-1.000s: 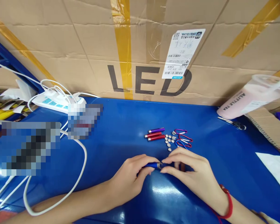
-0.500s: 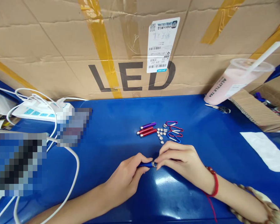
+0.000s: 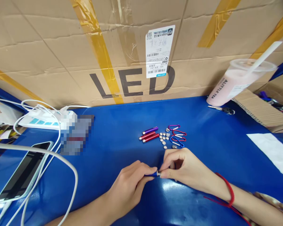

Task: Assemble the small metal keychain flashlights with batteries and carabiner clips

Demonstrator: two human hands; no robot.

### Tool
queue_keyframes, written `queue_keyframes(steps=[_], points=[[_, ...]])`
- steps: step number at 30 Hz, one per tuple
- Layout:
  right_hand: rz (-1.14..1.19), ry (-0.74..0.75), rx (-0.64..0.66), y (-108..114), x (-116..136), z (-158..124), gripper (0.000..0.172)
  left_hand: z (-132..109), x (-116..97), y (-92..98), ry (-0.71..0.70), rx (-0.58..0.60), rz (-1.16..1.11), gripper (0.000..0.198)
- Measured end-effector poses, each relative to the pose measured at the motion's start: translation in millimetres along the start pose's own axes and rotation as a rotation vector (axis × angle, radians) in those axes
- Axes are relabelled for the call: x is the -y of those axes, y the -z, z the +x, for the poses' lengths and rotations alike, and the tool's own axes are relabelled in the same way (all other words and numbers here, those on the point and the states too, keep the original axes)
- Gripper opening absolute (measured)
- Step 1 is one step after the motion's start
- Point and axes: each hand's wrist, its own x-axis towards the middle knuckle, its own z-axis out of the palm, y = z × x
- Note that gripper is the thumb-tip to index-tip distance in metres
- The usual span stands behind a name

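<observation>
My left hand (image 3: 129, 180) pinches a small blue metal tube (image 3: 151, 174), with its silvery end pointing right. At that end my right hand (image 3: 179, 166) has thumb and fingers closed on something too small to make out. Just behind the hands, on the blue table (image 3: 113, 125), lie one purple tube (image 3: 150, 130) and two red tubes (image 3: 151, 137). Several silver button cells (image 3: 164, 138) are spread beside them. To their right are carabiner clips in purple (image 3: 174, 127), red (image 3: 179, 133) and blue (image 3: 176, 142).
A large cardboard box (image 3: 61, 56) stands across the back. At the right are a pink drink cup (image 3: 228, 84), a key (image 3: 220, 109), an open carton (image 3: 252, 106) and white paper (image 3: 271, 150). A power strip (image 3: 46, 119), cables and a phone (image 3: 25, 172) occupy the left.
The right fingers have shifted their grip at the tube's end and curled in more. A silver piece now shows below the blue clip. The camera view has moved slightly.
</observation>
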Motion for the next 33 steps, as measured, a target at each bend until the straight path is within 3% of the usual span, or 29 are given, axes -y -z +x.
queue_keyframes(steps=[5,15,20,23,29,33], points=[[-0.039,0.033,-0.006,1,-6,2,0.024,2,2,1.4,-0.004,0.050,0.067,0.030],[-0.275,0.257,-0.067,4,3,0,0.022,3,-3,5.3,0.096,0.099,0.041,0.025],[-0.303,0.264,0.054,6,1,-1,0.016,2,-2,2.4,0.025,0.123,0.005,0.009],[-0.351,0.327,0.131,7,1,-4,0.019,2,-1,1.5,-0.004,0.153,0.042,0.011],[-0.498,0.446,0.140,5,2,-9,0.026,3,-2,1.1,-0.053,0.119,0.107,0.014],[-0.471,0.414,0.155,3,-2,-9,0.026,2,-1,1.6,-0.113,0.107,0.182,0.015]])
